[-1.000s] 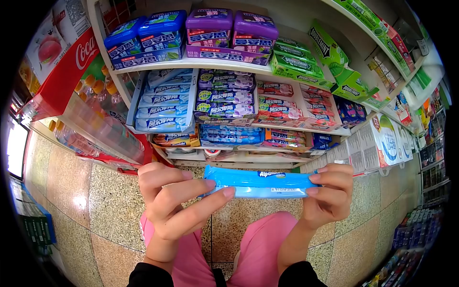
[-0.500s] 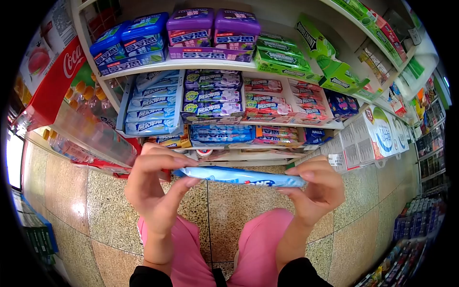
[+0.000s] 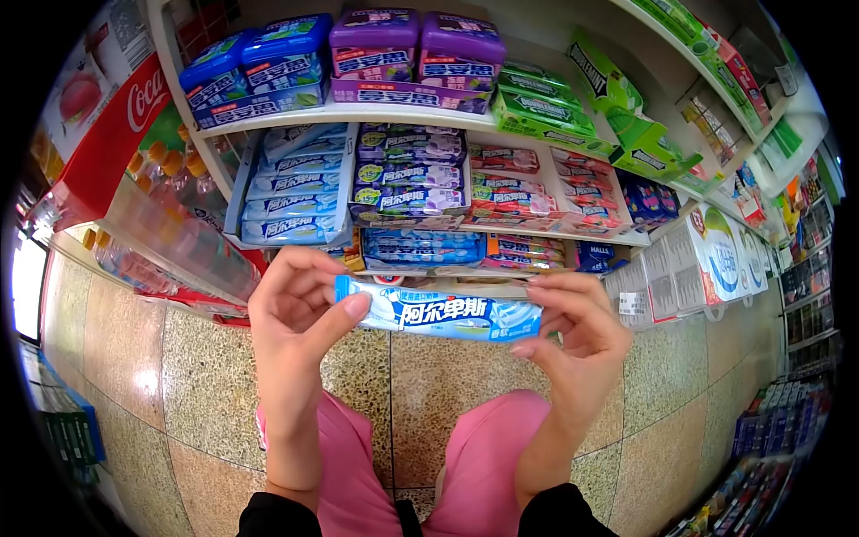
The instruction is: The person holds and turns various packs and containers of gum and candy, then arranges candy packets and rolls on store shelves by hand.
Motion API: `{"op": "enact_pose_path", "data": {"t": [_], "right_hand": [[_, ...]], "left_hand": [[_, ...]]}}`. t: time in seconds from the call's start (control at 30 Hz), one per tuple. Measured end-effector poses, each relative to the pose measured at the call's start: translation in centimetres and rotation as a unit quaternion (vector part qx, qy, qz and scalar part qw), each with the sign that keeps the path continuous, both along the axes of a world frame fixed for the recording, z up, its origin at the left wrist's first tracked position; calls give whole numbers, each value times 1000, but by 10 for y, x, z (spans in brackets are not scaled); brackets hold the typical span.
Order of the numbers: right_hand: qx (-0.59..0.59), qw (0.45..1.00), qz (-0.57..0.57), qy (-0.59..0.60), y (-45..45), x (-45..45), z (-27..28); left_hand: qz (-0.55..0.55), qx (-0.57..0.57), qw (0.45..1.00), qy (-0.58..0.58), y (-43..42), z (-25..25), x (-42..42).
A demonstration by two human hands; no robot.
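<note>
Between my two hands is a light-blue candy stick pack (image 3: 443, 315) with white Chinese lettering, its printed face toward me. My left hand (image 3: 300, 313) pinches its left end, thumb on the front and fingers behind. At the other end, my right hand (image 3: 582, 327) grips the pack with fingertips above and the thumb below. Beyond my hands, an open box of similar blue candy packs (image 3: 293, 192) sits on the shelf. Beside it stand a box of purple candy packs (image 3: 412, 174) and boxes of pink candy packs (image 3: 510, 192).
Above, the shelf (image 3: 358, 114) carries blue tubs (image 3: 286, 58), purple tubs (image 3: 374, 45) and green Doublemint boxes (image 3: 546, 103). Bottles stand in a red Coca-Cola rack (image 3: 103, 148) at left. A white carton (image 3: 680, 259) is at right. Tiled floor (image 3: 447, 376) lies below.
The candy pack has been turned from its narrow edge so its printed front faces me. Both hands stay on its ends, with the fingers shifted. The view has moved slightly.
</note>
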State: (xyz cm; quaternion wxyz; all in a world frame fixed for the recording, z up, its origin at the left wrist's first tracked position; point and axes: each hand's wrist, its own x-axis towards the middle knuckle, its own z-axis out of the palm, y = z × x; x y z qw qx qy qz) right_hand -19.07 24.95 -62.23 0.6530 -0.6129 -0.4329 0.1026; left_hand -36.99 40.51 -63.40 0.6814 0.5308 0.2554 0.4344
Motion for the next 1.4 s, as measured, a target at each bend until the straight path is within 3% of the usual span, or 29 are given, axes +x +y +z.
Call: {"op": "enact_pose_path", "data": {"t": [0.23,0.47,0.57,0.73,0.93,1.07,1.17,1.4], "right_hand": [[-86,996,-1,-39,5,-15,13],[-134,976,-41,-167,17,-35,14],[-156,951,-40,-265,25,-38,16],[-146,940,-49,-305,48,-45,32],[-137,938,-46,-316,99,-45,45],[-154,936,-13,-315,134,-41,39],[-176,926,-8,-333,151,-36,32],[-178,923,26,-339,174,-41,20]], "left_hand": [[-26,-14,1000,-4,6,-1,-6],[-32,7,999,14,17,5,-23],[-11,19,999,41,23,11,-30],[44,78,994,68,31,13,-40],[204,209,947,135,43,4,-48],[249,254,912,207,51,1,-60],[250,319,869,284,49,-1,-62],[217,314,853,356,42,-2,-61]]}}
